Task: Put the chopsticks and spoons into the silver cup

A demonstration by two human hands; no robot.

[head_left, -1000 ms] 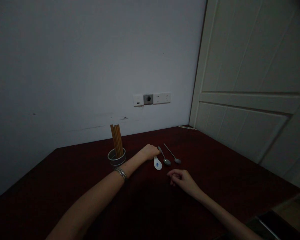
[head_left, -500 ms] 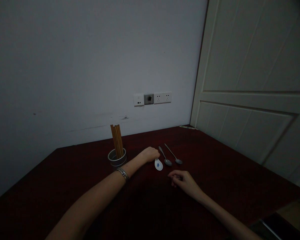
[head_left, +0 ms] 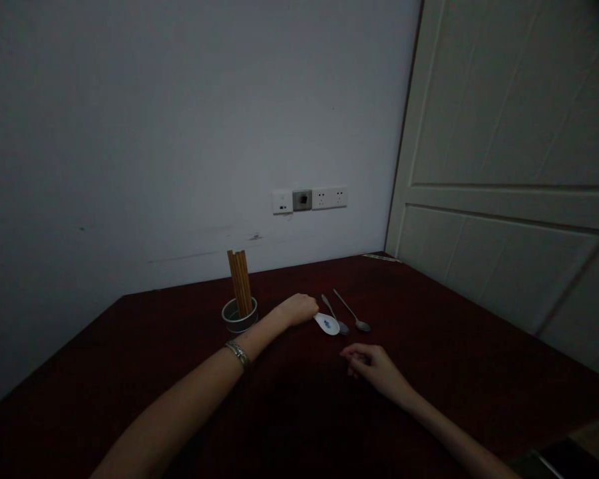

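My left hand (head_left: 298, 309) is closed round the handle of a white ceramic spoon with a blue mark (head_left: 327, 324), whose bowl points right, just above the dark red table (head_left: 454, 346). Two metal spoons (head_left: 335, 315) (head_left: 352, 311) lie side by side just right of it. My right hand (head_left: 372, 366) rests on the table nearer to me with its fingers loosely curled and nothing visible in it. A bracelet (head_left: 238, 353) sits on my left wrist.
A small metal cup holding several wooden chopsticks (head_left: 240, 303) stands left of my left hand. Wall sockets (head_left: 309, 199) sit on the white wall behind. A white panelled door (head_left: 509, 186) borders the table on the right.
The white spoon's bowl has swung up and to the right in my left hand and now partly covers the nearer metal spoon. My right hand has barely moved.
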